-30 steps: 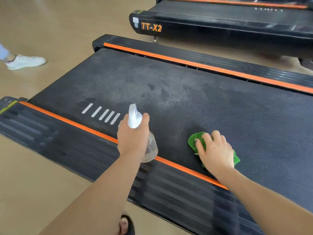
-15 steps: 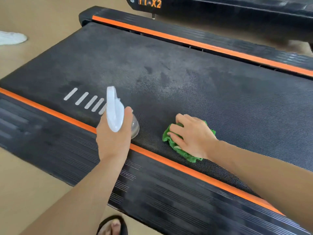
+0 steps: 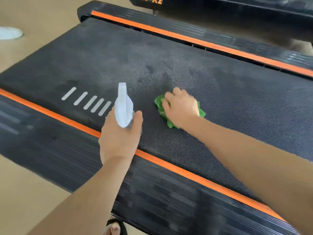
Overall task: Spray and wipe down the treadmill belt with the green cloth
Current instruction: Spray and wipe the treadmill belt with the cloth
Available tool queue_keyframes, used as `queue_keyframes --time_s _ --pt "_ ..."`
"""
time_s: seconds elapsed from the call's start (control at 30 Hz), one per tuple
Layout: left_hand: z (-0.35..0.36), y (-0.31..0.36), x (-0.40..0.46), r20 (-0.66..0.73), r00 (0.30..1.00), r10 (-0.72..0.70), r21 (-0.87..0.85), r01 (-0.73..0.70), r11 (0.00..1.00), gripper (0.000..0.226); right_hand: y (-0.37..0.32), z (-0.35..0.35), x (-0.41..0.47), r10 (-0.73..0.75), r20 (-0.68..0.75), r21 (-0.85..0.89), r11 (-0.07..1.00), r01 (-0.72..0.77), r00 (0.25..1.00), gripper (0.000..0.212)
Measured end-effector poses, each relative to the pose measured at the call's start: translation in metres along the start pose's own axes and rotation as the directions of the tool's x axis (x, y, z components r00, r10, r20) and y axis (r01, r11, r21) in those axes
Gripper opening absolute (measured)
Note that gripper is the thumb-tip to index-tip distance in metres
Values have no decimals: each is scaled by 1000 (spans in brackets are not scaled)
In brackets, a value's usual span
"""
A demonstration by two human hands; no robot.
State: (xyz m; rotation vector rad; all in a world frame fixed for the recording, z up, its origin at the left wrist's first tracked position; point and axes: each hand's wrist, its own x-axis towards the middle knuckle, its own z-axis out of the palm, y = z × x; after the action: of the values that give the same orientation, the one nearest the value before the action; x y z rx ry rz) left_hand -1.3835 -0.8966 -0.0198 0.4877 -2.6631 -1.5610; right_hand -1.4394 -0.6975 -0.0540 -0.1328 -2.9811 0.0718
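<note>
Fingers of the right hand (image 3: 181, 107) curl over the green cloth (image 3: 201, 112) on the treadmill belt (image 3: 237, 102) near its orange-edged near side, while the left hand (image 3: 118, 138) grips a spray bottle (image 3: 122, 106) just beside it.

Bare forearms; black sandal (image 3: 116, 227)

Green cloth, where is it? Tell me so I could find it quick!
Look at the big black treadmill belt between its two orange stripes. Near the closer stripe, the right hand presses down on the green cloth. It is the only bright green, crumpled thing; the spray bottle beside it is white.
</note>
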Motion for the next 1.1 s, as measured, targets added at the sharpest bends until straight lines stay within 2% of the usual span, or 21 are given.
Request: queue_keyframes --time_s 0.07,0.17,0.23,0.3,0.37,0.47,0.53,0.57,0.63,0.7,0.8,0.93,0.97,1.03,1.1 --pt "1 2 -1 1 1000 27 21 -27 999 45 -3 -10 -55 -153 -23 18 988 154 988 33" --pt "-3 5 -4 13 999 33 24 -34 999 51 0 -28 -118 -375 -13 151 916 373 927 29" --pt "-4 6 -7 17 998 54 15 -54 998 51 10 -27 -115 -498 -57 151 853 500 865 28" --pt "-2 6 -7 14 997 82 14 -83 996 50 13 -18 -88 -542 -112 106 826 553 833 28" --pt "-1 3 -6 1 996 92 18 -92 996 49 13 -5 -47 -438 -150 55 891 450 886 29" --pt "3 -2 -2 -5 995 99 43 -98 994 43 10 8 28 -94 -133 1 996 95 987 37" --pt "3 -2 -2 -10 997 80 30 -80 996 38 4 12 60 95 -60 41 995 -93 994 37" --pt "3 -1 -3 -10 997 73 23 -73 997 37 -1 13 64 128 -43 43 991 -126 991 38" --pt "2 1 -4 0 997 73 27 -73 997 38 -10 5 43 60 -22 17 998 -59 998 38" --pt "0 3 -5 5 997 76 36 -76 996 36 -17 -5 -11 -134 -38 31 990 136 990 37" --pt "0 4 -6 8 997 82 44 -82 996 39 -16 -20 -88 -392 -61 146 907 396 918 32" --pt "-2 8 -9 0 996 91 32 -91 995 46 -5 -18 -87 -578 -124 130 796 591 807 31" --pt "-1 8 -8 4 995 96 37 -96 995 46 -4 -16 -74 -579 -137 109 797 594 803 32" --pt "-1 4 -6 6 996 90 31 -90 995 45 -2 -6 -35 -474 -149 82 868 489 868 33" --pt "2 1 -4 8 996 89 31 -89 996 44 5 4 19 -190 -150 48 979 199 970 33"
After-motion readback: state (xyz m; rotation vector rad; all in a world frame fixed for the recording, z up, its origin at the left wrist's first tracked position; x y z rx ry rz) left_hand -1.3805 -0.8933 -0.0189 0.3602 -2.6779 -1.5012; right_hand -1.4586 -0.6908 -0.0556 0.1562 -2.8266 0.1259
